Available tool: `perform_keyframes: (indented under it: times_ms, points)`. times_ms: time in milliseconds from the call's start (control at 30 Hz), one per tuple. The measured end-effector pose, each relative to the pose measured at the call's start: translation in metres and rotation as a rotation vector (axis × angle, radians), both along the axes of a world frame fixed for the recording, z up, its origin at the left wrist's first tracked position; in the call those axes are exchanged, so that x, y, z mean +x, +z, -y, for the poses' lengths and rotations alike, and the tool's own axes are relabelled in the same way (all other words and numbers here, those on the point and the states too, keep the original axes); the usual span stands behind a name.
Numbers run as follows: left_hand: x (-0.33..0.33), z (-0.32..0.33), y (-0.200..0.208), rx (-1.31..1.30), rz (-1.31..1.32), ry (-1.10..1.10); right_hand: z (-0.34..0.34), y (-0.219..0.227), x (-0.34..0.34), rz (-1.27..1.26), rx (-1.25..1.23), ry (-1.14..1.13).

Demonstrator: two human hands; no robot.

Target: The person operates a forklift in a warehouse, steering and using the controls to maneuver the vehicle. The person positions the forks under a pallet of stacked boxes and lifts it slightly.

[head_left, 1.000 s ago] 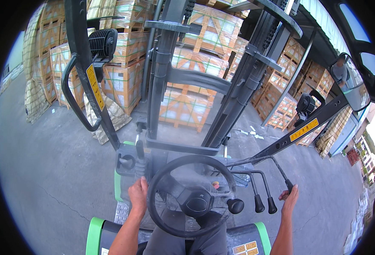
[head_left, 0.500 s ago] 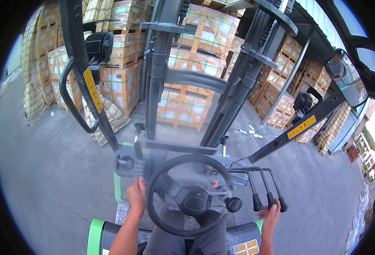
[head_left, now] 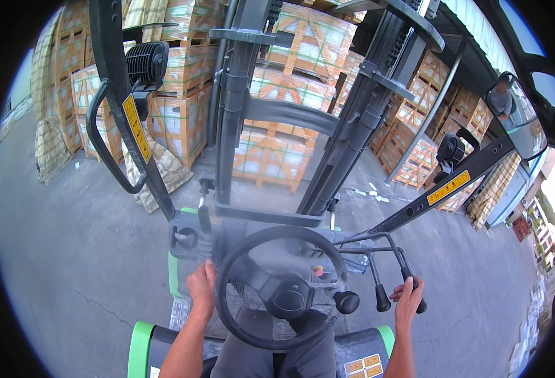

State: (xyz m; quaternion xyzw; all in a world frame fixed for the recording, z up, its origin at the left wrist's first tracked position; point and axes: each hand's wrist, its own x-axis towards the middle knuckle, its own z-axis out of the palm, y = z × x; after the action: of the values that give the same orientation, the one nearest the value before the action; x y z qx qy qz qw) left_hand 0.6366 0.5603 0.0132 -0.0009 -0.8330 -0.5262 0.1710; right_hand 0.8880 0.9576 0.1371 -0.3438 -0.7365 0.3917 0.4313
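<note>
I sit behind a forklift's black steering wheel (head_left: 283, 234), which has a round spinner knob (head_left: 346, 302) at its right. My left hand (head_left: 202, 288) is closed beside the wheel's left rim, just below a black lever with a ribbed boot (head_left: 206, 242). Whatever its fingers hold is hidden. On the right, my right hand (head_left: 408, 301) has its fingers curled round the middle control lever (head_left: 406, 272), which is tilted farther forward than its neighbours. The left control lever (head_left: 383, 299) and the right control lever (head_left: 421, 307) stand on either side.
The dark mast (head_left: 232, 107) rises ahead. Beyond it, wrapped wooden crates (head_left: 274, 160) are stacked high. More crates (head_left: 414, 160) stand at the right under a roof. Paper scraps (head_left: 373, 193) lie on the concrete floor. A mirror (head_left: 510, 104) hangs at upper right.
My right hand has moved forward and its fingers have closed round the middle control lever, which has tilted forward. My left hand has stayed in place.
</note>
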Motion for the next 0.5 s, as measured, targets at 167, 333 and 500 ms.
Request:
perform_keyframes:
  times_ms: [167, 333, 500]
  points:
    - [0.000, 0.000, 0.002, -0.026, 0.017, -0.004, -0.005, 0.020, -0.019, 0.006, 0.006, -0.004]
    - [0.002, 0.000, 0.001, 0.034, 0.034, -0.021, -0.003, 0.020, -0.023, 0.016, 0.016, -0.049]
    - [0.000, -0.001, -0.003, 0.116, 0.024, -0.044, -0.002, 0.020, -0.023, 0.021, 0.041, -0.063]
